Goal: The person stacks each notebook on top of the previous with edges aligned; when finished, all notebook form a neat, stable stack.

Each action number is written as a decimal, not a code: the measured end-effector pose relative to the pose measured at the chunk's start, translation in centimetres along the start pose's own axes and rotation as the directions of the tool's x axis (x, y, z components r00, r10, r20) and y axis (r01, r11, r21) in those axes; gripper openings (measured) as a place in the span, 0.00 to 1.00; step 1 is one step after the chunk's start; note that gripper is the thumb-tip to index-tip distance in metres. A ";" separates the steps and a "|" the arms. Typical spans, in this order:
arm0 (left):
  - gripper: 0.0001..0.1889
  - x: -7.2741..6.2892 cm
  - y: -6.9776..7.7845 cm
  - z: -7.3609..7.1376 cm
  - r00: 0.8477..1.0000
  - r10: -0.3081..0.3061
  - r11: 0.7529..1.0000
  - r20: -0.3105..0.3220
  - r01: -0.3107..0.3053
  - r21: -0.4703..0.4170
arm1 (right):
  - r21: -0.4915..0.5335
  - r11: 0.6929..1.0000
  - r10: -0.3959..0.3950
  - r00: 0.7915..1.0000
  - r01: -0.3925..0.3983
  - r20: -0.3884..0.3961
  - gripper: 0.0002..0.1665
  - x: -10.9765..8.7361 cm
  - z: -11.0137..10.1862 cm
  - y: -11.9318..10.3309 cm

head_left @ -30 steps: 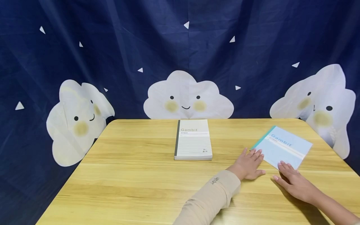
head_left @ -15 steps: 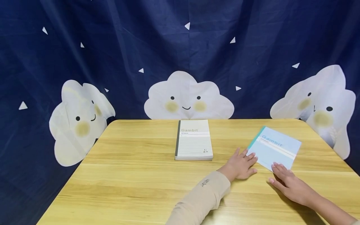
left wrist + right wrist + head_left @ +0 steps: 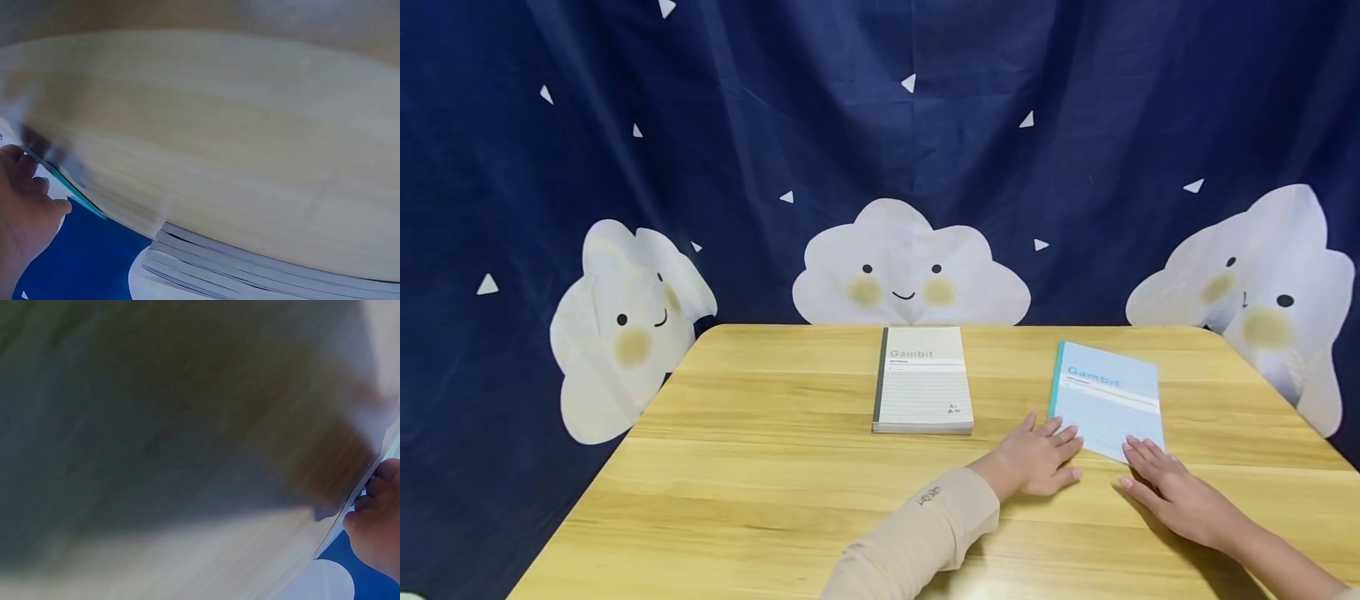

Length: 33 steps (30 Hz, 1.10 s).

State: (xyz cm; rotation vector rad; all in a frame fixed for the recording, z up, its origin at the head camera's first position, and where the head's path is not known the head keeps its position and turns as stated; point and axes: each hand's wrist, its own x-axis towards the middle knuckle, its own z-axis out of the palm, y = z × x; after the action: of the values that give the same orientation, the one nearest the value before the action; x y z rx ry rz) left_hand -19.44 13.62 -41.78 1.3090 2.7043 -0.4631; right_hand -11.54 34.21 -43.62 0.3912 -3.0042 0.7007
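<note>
A light blue notebook (image 3: 1108,408) with a teal spine lies on the wooden table, right of centre in the head view, slightly turned. At its near left corner my left hand (image 3: 1041,458) rests with spread, mostly straight fingers touching the cover. My right hand (image 3: 1187,500) has its fingertips on the near right corner, thumb held apart. In the left wrist view the teal spine (image 3: 81,197) shows beyond the left hand (image 3: 28,206). The right hand (image 3: 378,515) appears at the edge of the right wrist view, by the notebook's edge.
Left of the blue notebook stands a neat stack of white Gambit notebooks (image 3: 925,387) with a dark spine, near the table's far edge. The wooden table (image 3: 737,500) ends at a dark blue curtain (image 3: 737,150) printed with clouds.
The blue notebook has slid left and turned so that its spine stands nearly straight. Both hands have stayed at its near corners, the left moving somewhat left. The head view has shifted slightly.
</note>
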 end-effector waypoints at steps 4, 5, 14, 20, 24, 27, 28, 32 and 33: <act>0.28 -0.5 -0.1 0.2 1.000 0.012 1.000 0.014 -0.012 -0.007 | -0.026 1.000 -0.016 1.000 0.015 -0.017 0.35 0.3 0.3 0.1; 0.28 -0.6 -0.2 0.2 1.000 0.015 1.000 0.018 -0.015 -0.008 | -0.032 0.999 -0.020 1.000 0.020 -0.021 0.35 0.4 0.4 0.1; 0.28 -1.9 -0.7 0.7 0.999 0.035 0.999 0.012 -0.034 -0.026 | -0.074 0.995 -0.063 0.997 0.060 -0.041 0.34 0.9 0.8 -0.2; 0.28 -2.5 -1.3 1.1 0.999 0.039 0.996 -0.002 -0.039 -0.082 | -0.112 0.989 -0.100 0.993 0.093 -0.058 0.33 1.4 0.9 -0.7; 0.29 -2.9 -1.6 1.3 0.999 0.044 0.994 -0.013 -0.045 -0.099 | -0.117 0.987 -0.117 0.991 0.109 -0.059 0.33 1.6 0.8 -1.0; 0.29 -3.5 -1.8 1.5 0.998 0.055 0.993 -0.024 -0.058 -0.099 | -0.100 0.989 -0.117 0.992 0.113 -0.039 0.34 1.7 0.9 -1.4; 0.29 -3.7 -1.9 1.5 0.998 0.059 0.993 -0.025 -0.061 -0.102 | -0.093 0.989 -0.116 0.993 0.113 -0.034 0.34 1.7 0.9 -1.5; 0.29 -4.5 -2.1 1.7 0.997 0.071 0.992 -0.036 -0.075 -0.102 | -0.068 0.990 -0.126 0.992 0.125 -0.015 0.34 1.7 1.0 -1.9; 0.29 -4.6 -2.1 1.7 0.997 0.074 0.992 -0.038 -0.078 -0.101 | -0.071 0.989 -0.133 0.991 0.132 -0.014 0.34 1.7 1.1 -2.0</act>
State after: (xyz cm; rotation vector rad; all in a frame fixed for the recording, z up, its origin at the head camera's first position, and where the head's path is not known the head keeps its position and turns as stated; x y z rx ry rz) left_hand -18.25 8.36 -41.92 1.3983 2.6547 -0.2923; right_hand -12.69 31.58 -43.57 0.5714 -2.9415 0.5839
